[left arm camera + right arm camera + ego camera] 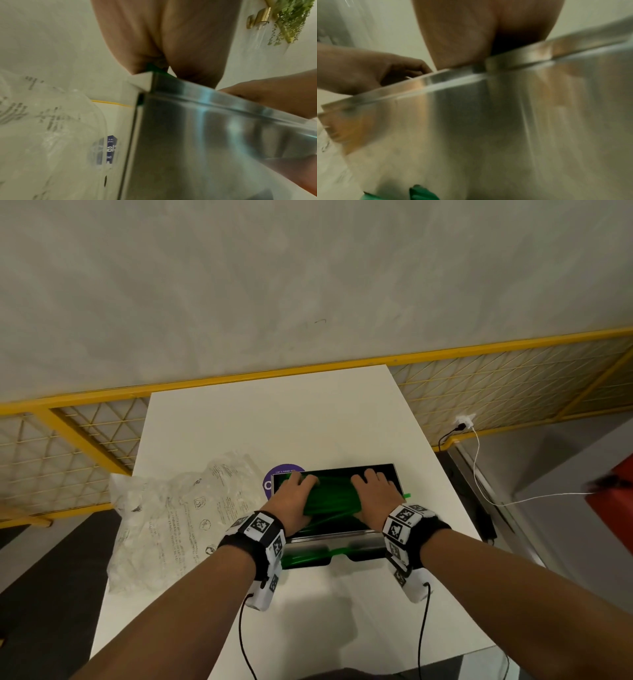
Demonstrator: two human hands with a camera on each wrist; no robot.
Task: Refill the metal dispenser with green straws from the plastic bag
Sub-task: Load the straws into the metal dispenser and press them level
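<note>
The metal dispenser (pixel 342 537) stands open-topped on the white table (pixel 274 422). A bundle of green straws (pixel 330 496) lies inside it. My left hand (pixel 295 491) and right hand (pixel 373 489) reach into the top and grip the bundle at its two ends; the fingertips are hidden. One straw end (pixel 407 494) pokes over the right rim, and more green straws (pixel 308 556) show in the front tray. In the wrist views, the steel wall (pixel 205 135) (pixel 488 121) fills the frame below each palm. The crumpled plastic bag (pixel 178 515) lies left of the dispenser.
A purple round sticker (pixel 272 479) sits behind the dispenser's left corner. A yellow mesh railing (pixel 239 378) runs past the table's far end. A white cable (pixel 479 467) hangs from a socket at right, near a red object (pixel 613 501).
</note>
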